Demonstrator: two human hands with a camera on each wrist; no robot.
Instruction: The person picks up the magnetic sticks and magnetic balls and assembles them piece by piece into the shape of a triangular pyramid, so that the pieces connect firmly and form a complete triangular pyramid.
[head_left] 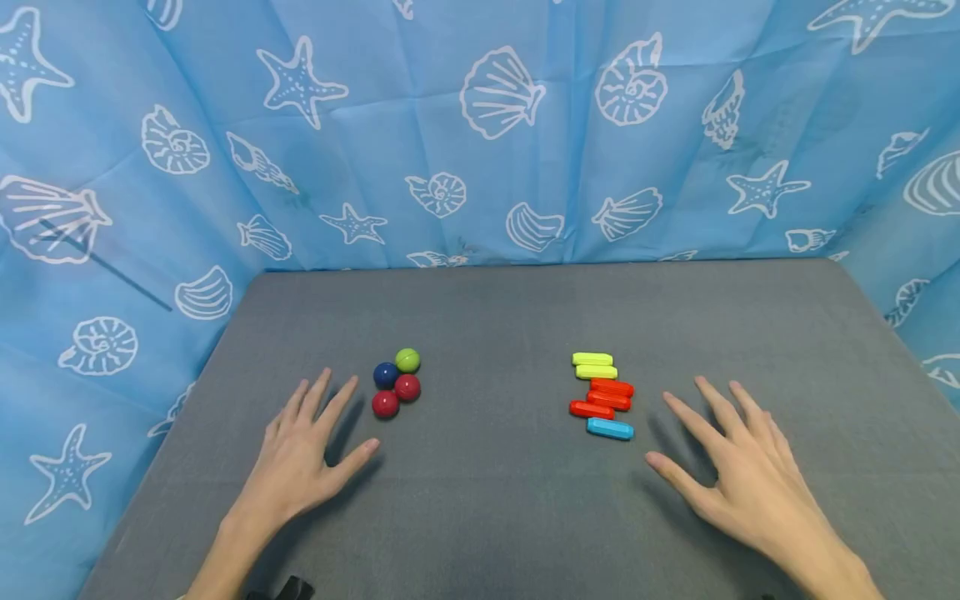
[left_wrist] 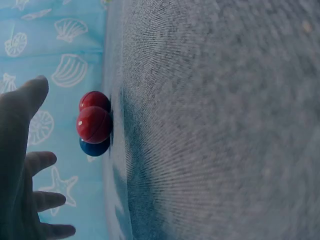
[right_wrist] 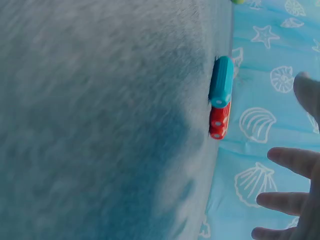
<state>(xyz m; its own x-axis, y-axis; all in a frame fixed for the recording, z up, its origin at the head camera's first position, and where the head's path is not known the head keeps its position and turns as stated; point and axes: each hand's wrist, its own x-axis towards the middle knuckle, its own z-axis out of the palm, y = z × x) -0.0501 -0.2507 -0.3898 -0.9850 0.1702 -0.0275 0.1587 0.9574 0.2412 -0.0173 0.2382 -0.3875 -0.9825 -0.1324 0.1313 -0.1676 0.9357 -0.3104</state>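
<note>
My left hand (head_left: 300, 462) hovers with spread fingers over the table's left half, holding nothing. Just beyond its fingertips four-sided clustering shows several small balls: a green ball (head_left: 407, 360), a dark blue ball (head_left: 386, 375) and two red balls, one nearer me (head_left: 386, 404). On the other side, my right hand (head_left: 742, 475) is likewise spread and holds nothing, its shadow on the cloth. Left of its fingertips lie several short faceted sticks in a rough column: two yellow sticks (head_left: 596, 372), three red sticks (head_left: 609, 401) and a blue stick (head_left: 611, 429) nearest me.
A grey cloth-covered table (head_left: 480, 517) lies under everything. Behind it and at both sides hangs a blue curtain (head_left: 405, 100) with white shells and starfish. A dark object (head_left: 294, 588) shows at the bottom edge beside the left wrist.
</note>
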